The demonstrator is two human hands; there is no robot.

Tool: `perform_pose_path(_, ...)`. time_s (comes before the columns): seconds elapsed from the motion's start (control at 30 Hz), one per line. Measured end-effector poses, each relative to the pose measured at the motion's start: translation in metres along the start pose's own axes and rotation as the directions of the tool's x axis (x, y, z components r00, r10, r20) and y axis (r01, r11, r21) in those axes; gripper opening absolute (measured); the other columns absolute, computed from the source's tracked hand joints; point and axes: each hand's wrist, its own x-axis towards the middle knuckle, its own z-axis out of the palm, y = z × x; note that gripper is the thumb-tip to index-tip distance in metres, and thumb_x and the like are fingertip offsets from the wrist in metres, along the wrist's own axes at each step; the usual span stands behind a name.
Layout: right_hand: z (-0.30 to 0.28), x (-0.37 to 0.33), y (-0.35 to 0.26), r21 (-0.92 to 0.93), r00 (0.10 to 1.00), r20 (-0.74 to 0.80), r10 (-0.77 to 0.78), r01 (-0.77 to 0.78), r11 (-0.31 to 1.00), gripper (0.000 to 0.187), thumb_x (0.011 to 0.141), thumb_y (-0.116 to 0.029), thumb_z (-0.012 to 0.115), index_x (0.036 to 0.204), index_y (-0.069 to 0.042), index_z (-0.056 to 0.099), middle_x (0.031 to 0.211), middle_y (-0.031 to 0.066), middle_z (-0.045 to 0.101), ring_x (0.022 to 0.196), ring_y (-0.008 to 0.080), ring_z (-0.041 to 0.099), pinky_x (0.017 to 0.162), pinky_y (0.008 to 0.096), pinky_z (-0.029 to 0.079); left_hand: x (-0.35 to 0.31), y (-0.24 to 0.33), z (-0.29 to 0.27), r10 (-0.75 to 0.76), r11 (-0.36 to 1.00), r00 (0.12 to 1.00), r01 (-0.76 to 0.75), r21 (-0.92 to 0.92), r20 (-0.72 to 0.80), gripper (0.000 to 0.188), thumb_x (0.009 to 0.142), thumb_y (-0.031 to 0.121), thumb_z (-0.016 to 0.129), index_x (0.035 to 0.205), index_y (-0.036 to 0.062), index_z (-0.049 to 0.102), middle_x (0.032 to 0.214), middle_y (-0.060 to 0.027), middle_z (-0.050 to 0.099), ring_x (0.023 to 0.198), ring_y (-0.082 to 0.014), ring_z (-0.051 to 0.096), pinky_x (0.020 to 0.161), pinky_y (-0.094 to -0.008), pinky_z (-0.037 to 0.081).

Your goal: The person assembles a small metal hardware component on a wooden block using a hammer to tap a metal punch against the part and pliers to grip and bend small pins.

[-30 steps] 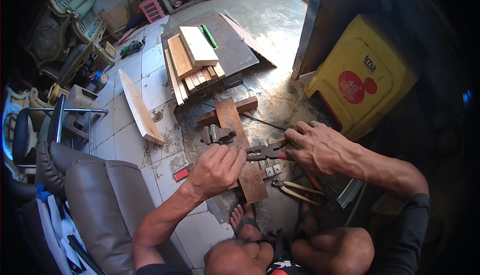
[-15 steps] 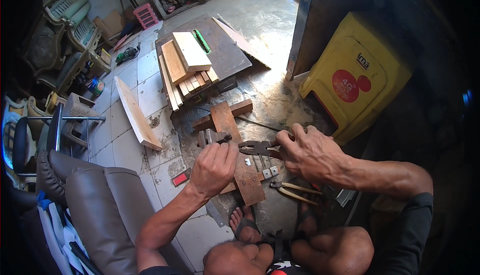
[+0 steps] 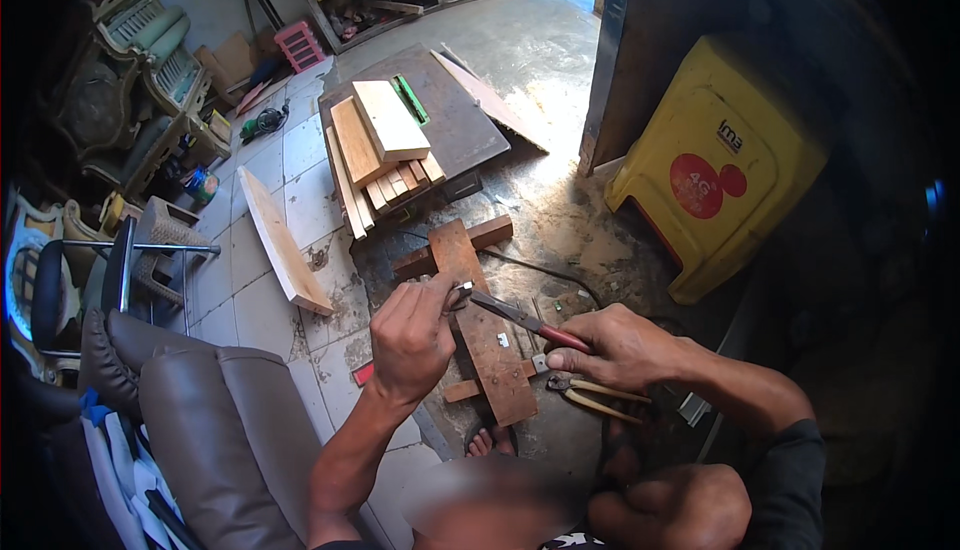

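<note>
At the middle of the view, pliers (image 3: 512,312) aim a dark, tapering metal nose toward ten o'clock, with a red grip behind. The right hand (image 3: 628,348) has its fingers wrapped around that grip. At nine o'clock from it, the left hand (image 3: 410,338) pinches a small pale-ended piece (image 3: 465,288) between its fingers.

Tiled/concrete flr (image 3: 240,315) has brown wooden work stand (image 3: 487,342) w/ sm. white pc. (image 3: 503,340) on top, yellow-handled pincers (image 3: 610,391) nr it, pale plank (image 3: 285,242). Low dk. table (image 3: 465,135) has lt. boards (image 3: 390,118), wood strips (image 3: 405,180) & grn. item (image 3: 411,100).
</note>
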Motion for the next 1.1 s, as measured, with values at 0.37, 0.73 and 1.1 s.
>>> perform_pose_path(0.37,0.003,0.002,-0.003,0.04,0.996,0.0,0.088,-0.088,0.995,0.047,0.104,-0.045,0.06,0.101,0.0,0.072,0.066,0.0177,0.065,0.064,0.0307,0.067,0.064,0.0465,0.05,-0.003,0.001,-0.003,0.14,0.982,0.99,-0.14,0.125,0.008,0.039,0.069,-0.009,0.063,0.106,-0.0031,0.068,0.086,-0.0134,0.067,0.073,-0.0286,0.063,0.068,-0.0391,0.053)
perform_pose_path(0.73,0.017,0.004,0.003,0.079,0.988,0.017,0.154,-0.155,0.985,0.046,0.105,-0.043,0.06,0.098,0.001,0.07,0.066,0.0187,0.062,0.062,0.028,0.062,0.063,0.0458,0.048,-0.007,0.007,0.001,0.198,0.957,0.98,-0.186,0.221,-0.035,0.038,0.069,-0.006,0.063,0.106,-0.0038,0.068,0.086,-0.0128,0.066,0.07,-0.0269,0.061,0.063,-0.0379,0.05)
perform_pose_path(1.1,0.058,0.002,0.034,-0.135,0.923,-0.351,-0.159,0.119,0.984,0.017,0.091,-0.014,0.072,0.101,-0.001,0.066,0.087,0.0209,0.066,0.076,0.0431,0.067,0.069,0.0504,0.055,-0.002,0.026,-0.001,-0.173,0.973,0.985,0.171,-0.155,0.003,0.029,0.077,-0.012,0.064,0.103,-0.001,0.069,0.083,-0.0174,0.068,0.073,-0.0352,0.068,0.066,-0.0425,0.053)
